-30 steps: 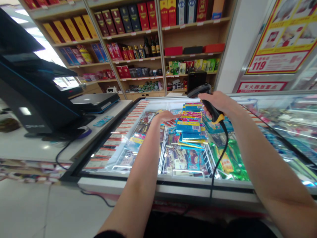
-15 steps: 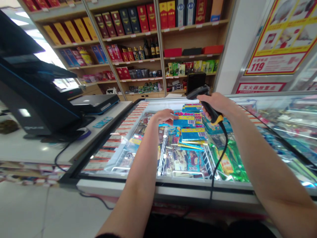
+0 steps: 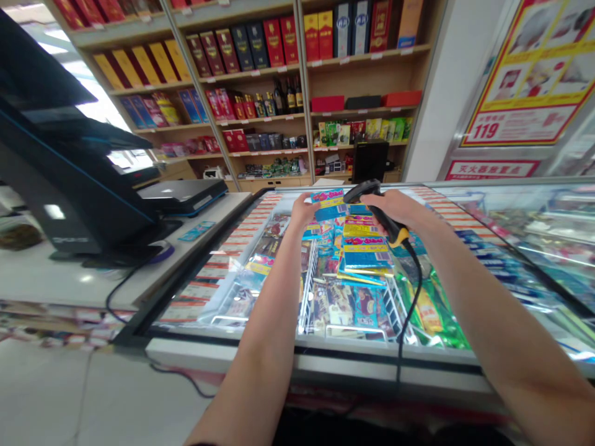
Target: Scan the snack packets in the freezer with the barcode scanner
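My left hand (image 3: pixel 304 209) is closed on a blue and yellow packet (image 3: pixel 328 204), held up above a stack of like packets (image 3: pixel 365 251) on the glass top of a chest freezer (image 3: pixel 297 362). Just right of the packet, my right hand (image 3: pixel 395 207) grips a black barcode scanner (image 3: pixel 366 192) with a yellow band on its handle. The scanner's head sits close to the packet's right edge. Its black cable (image 3: pixel 405 316) hangs down over the freezer's front edge.
A black checkout terminal (image 3: pixel 69 186) stands on the white counter (image 3: pixel 56 282) at the left, with a cable trailing down. Shelves of boxed goods and bottles (image 3: pixel 279 80) fill the back wall. A red and yellow poster (image 3: pixel 534 74) hangs at the upper right. The freezer holds several wrapped ice creams.
My left hand has taken the top packet off the stack and lifted it. My right hand has brought the scanner left and slightly down, close beside the packet.
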Action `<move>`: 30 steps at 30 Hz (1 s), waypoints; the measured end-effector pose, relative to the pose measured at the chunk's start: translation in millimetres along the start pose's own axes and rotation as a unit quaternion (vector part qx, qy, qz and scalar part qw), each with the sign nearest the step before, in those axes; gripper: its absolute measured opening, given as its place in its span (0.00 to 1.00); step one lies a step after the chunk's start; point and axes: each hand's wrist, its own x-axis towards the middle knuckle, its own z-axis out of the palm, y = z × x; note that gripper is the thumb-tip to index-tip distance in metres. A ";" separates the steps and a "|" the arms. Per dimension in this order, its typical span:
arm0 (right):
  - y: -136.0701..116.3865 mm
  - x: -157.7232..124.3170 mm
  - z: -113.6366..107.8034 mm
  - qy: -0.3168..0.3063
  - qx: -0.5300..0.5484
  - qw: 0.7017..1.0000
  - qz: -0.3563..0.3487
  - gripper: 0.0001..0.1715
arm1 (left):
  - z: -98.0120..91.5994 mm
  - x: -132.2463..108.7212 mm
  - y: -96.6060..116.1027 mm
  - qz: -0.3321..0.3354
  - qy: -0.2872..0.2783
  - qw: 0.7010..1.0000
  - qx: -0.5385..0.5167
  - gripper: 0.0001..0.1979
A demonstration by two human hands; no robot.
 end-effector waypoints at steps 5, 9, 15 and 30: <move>0.2 -0.6 2.9 -0.006 0.001 1.000 -0.009 0.22 | -1.4 2.1 -1.4 0.009 0.003 1.000 0.001 0.20; -0.9 -2.0 3.8 -0.010 0.005 1.000 -0.006 0.23 | -2.1 4.4 -4.6 0.010 0.004 1.000 -0.009 0.20; -5.4 -7.4 6.1 -0.014 -0.003 1.000 0.008 0.24 | -3.3 11.4 -11.7 0.030 0.005 1.000 -0.004 0.22; -5.4 -5.8 5.3 -0.008 0.009 1.000 0.009 0.22 | -25.6 22.8 -27.6 0.060 0.068 0.965 0.245 0.21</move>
